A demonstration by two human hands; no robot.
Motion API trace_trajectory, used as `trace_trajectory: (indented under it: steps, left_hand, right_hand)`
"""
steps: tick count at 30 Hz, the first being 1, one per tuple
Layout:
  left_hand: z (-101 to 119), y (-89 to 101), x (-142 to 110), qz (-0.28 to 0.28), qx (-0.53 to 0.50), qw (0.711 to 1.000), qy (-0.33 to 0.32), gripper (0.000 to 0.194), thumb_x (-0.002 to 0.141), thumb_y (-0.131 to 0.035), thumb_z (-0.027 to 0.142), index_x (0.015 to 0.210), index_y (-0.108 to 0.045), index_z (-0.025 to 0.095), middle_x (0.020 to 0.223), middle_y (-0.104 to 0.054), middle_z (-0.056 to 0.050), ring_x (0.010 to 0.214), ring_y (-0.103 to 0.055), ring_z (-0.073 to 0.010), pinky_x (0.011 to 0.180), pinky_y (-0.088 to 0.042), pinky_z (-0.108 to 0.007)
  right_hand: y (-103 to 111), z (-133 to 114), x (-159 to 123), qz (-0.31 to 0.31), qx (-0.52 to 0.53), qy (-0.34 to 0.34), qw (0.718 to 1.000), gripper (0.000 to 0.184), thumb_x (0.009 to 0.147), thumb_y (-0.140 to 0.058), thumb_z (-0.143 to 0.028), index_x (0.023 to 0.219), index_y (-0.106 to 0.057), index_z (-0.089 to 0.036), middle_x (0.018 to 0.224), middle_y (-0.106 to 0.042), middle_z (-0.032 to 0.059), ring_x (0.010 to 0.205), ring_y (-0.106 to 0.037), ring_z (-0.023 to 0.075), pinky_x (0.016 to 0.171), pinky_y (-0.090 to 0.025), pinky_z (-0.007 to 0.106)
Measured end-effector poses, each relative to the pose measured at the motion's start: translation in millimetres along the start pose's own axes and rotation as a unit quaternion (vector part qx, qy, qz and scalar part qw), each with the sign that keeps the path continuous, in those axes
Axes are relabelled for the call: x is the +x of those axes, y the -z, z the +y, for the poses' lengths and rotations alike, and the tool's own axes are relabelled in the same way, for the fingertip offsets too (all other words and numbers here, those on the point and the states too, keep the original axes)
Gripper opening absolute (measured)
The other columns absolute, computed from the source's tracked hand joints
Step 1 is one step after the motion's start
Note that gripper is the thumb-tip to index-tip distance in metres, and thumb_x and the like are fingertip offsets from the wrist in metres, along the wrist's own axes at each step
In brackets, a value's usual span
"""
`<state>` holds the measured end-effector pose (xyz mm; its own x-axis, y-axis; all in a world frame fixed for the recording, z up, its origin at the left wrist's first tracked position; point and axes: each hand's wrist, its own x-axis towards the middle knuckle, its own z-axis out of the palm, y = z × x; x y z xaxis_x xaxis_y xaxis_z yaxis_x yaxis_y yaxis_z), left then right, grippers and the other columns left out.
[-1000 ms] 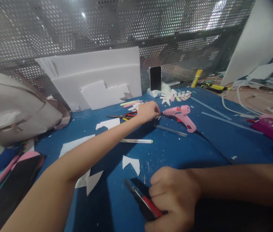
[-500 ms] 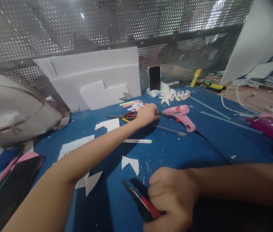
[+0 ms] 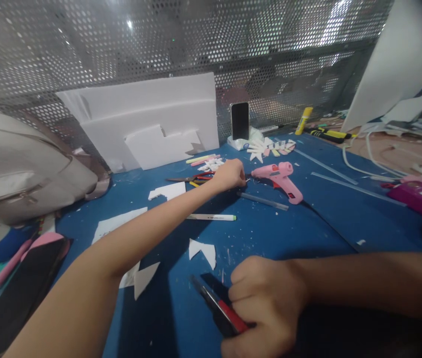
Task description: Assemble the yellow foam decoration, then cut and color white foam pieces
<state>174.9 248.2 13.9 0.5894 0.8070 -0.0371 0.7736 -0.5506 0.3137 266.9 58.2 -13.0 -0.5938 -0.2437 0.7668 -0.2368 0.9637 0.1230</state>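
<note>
My right hand is closed round a red and black craft knife, its dark tip pointing away to the upper left above the blue table. Stretched far forward, my left hand has its fingers curled down at the table beside the nozzle of a pink glue gun. A small whitish bit shows at those fingertips, but what they pinch is too small to name. Red-handled scissors lie partly behind the left hand. A notched white foam board scrap lies beyond the knife's tip.
A white marker and a clear glue stick lie mid-table. Large white boards lean on the perforated metal wall, near an upright phone. A bag stands at left. The gun's black cable runs right.
Both hands stay almost where they were, with the knife still in the right one. The whole view has shifted very slightly.
</note>
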Motion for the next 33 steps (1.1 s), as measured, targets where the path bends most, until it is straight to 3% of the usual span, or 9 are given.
trace_trajectory:
  steps: [6,13,17,23,28,33]
  left_hand:
    - [-10.6,15.9,-1.3,0.024,-0.004,1.000,-0.011,0.032,0.093,-0.060,0.035,0.119,-0.058,0.016,0.119,-0.060,-0.009,0.099,-0.063,-0.0214,0.083,-0.054,-0.041]
    - [-58.0,61.2,1.4,0.087,0.021,0.995,0.040,0.033,0.093,-0.060,0.035,0.120,-0.057,0.016,0.121,-0.060,-0.009,0.102,-0.062,-0.0221,0.086,-0.054,-0.043]
    - [-74.4,62.0,3.5,0.099,0.025,0.993,0.057,0.034,0.093,-0.060,0.035,0.121,-0.057,0.016,0.121,-0.060,-0.009,0.102,-0.062,-0.0222,0.086,-0.054,-0.043]
    - [-82.0,56.6,2.9,0.120,0.034,0.991,0.042,0.033,0.093,-0.060,0.035,0.120,-0.057,0.016,0.120,-0.060,-0.009,0.101,-0.062,-0.0217,0.085,-0.054,-0.042]
    - [-84.8,69.0,-26.2,0.156,0.055,0.986,0.027,0.030,0.094,-0.058,0.035,0.118,-0.058,0.017,0.120,-0.060,-0.009,0.102,-0.062,-0.0213,0.087,-0.053,-0.042]
    - [-93.6,72.6,-89.7,0.154,0.079,0.985,0.019,0.028,0.095,-0.057,0.036,0.116,-0.059,0.017,0.118,-0.061,-0.008,0.100,-0.062,-0.0206,0.086,-0.053,-0.042]
  right_hand:
    - [0.5,-0.3,1.7,-0.001,-0.005,-0.004,1.000,0.020,0.063,-0.074,-0.021,0.083,-0.078,-0.023,0.044,-0.027,-0.0072,0.044,-0.030,0.0113,0.041,-0.020,0.027]
    - [0.0,0.2,-1.5,0.004,-0.001,-0.007,1.000,0.017,0.070,-0.072,-0.021,0.085,-0.078,-0.024,0.046,-0.028,-0.0063,0.045,-0.032,0.0119,0.040,-0.023,0.027]
    - [1.0,0.6,-1.8,-0.008,0.001,-0.012,1.000,0.019,0.068,-0.070,-0.021,0.085,-0.077,-0.024,0.047,-0.029,-0.0060,0.046,-0.033,0.0124,0.041,-0.024,0.028]
    - [1.0,0.2,-2.0,-0.014,0.005,-0.012,1.000,0.021,0.067,-0.068,-0.019,0.086,-0.076,-0.024,0.049,-0.028,-0.0058,0.046,-0.032,0.0128,0.041,-0.023,0.029]
    - [0.1,1.1,-5.6,-0.020,0.011,-0.020,1.000,0.021,0.070,-0.066,-0.021,0.089,-0.075,-0.023,0.050,-0.030,-0.0057,0.047,-0.034,0.0127,0.041,-0.024,0.029]
    - [-0.8,0.8,-7.2,-0.020,0.006,-0.017,1.000,0.022,0.072,-0.065,-0.021,0.091,-0.075,-0.024,0.050,-0.028,-0.0057,0.047,-0.033,0.0129,0.042,-0.024,0.029]
